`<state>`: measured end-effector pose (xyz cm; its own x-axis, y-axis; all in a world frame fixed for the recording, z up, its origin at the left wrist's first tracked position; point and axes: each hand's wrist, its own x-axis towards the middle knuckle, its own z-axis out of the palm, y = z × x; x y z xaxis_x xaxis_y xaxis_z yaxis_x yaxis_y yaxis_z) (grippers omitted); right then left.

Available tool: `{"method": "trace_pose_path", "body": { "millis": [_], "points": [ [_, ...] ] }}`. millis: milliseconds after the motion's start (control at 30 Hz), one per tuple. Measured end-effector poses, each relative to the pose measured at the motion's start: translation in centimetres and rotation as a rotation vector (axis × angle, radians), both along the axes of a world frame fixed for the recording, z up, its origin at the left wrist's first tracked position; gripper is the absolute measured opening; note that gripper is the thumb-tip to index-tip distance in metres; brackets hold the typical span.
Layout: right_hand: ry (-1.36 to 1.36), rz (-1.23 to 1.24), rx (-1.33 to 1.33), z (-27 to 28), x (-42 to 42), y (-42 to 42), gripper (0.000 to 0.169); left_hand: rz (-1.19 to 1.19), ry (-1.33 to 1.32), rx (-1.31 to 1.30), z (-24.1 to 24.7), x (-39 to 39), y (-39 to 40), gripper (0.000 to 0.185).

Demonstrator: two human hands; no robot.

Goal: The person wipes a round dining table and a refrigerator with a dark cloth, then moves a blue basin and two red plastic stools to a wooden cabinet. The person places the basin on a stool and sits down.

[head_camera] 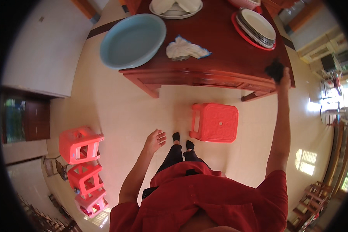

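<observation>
My right hand (284,77) is closed around a dark, blurred bundle (275,69), perhaps a cloth, at the front right corner of the red-brown wooden table (208,32). Just beyond it, plates (258,24) are stacked on a red tray or plate (240,32). My left hand (155,141) hangs over the floor beside my leg, fingers apart and nothing in it. A crumpled white cloth with blue edging (187,50) lies near the table's front edge. Left of the cloth, a light blue plastic basin (133,42) overhangs the table's left corner.
A red plastic stool (220,123) stands on the tiled floor between me and the table. Several more plastic stools (81,145) line up at the left. White items lie on a plate (175,13) at the back, and a pink container (245,3) stands at the far right.
</observation>
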<state>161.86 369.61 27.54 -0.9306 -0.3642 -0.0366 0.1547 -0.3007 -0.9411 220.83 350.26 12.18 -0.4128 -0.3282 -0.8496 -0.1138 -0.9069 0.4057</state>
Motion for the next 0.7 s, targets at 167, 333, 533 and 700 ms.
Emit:
{"method": "trace_pose_path", "body": {
  "millis": [167,333,533,700],
  "points": [
    [-0.280,-0.272,0.295,-3.8,-0.6,-1.6,0.036,0.199,-0.063,0.012,-2.0,8.1,-1.7,0.032],
    [-0.277,0.366,0.288,-13.5,11.6,-10.7,0.021,0.251,-0.072,0.040,-1.9,13.5,-3.5,0.030],
    [0.987,0.140,0.614,-8.1,24.8,-24.9,0.021,0.150,-0.164,-0.094,0.5,15.4,-12.0,0.027],
    [0.990,-0.099,1.015,-5.1,25.9,-33.4,0.027,0.018,-0.178,-0.267,3.1,13.3,-19.9,0.031]
  ]
}}
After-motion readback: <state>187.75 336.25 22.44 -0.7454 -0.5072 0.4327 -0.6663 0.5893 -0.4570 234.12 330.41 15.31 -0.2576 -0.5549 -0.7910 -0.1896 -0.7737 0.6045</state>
